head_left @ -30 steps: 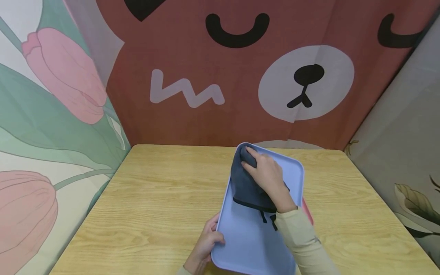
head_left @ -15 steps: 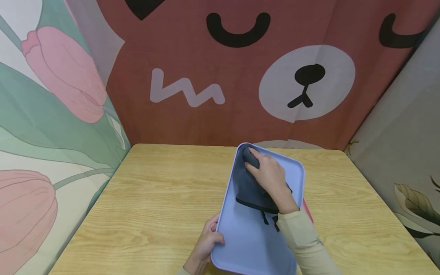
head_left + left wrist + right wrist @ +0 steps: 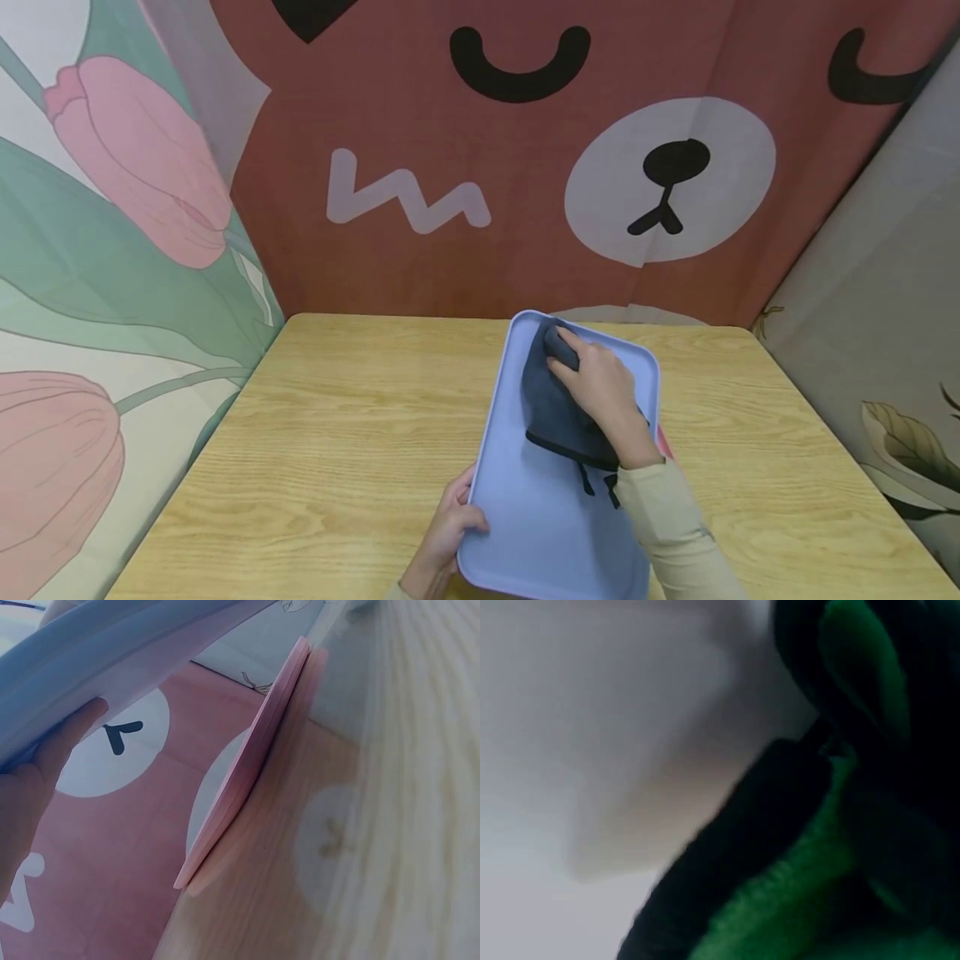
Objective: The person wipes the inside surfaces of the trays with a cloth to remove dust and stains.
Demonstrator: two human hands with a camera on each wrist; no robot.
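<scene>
My left hand (image 3: 448, 530) grips the near left edge of a light blue tray (image 3: 540, 542), thumb on top and fingers underneath. In the left wrist view, the blue tray (image 3: 135, 667) is raised above the table with a finger against its underside. My right hand (image 3: 600, 387) holds a dark grey-blue cloth piece (image 3: 551, 417) against the far half of the tray, a fold of it between thumb and index finger. The cloth has a black hem and two short black straps (image 3: 585, 479). Up close, the right wrist view shows green lining (image 3: 780, 900) inside the black hem.
A pink tray (image 3: 247, 765) lies on the wooden table beneath the blue one; only a sliver of the pink tray (image 3: 665, 446) shows from above. Printed curtains (image 3: 412, 275) hang behind the table (image 3: 337, 433) and at both sides.
My right hand and the cloth have slid right and slightly nearer across the tray. The tray has shifted a little left with my left hand still on its edge.
</scene>
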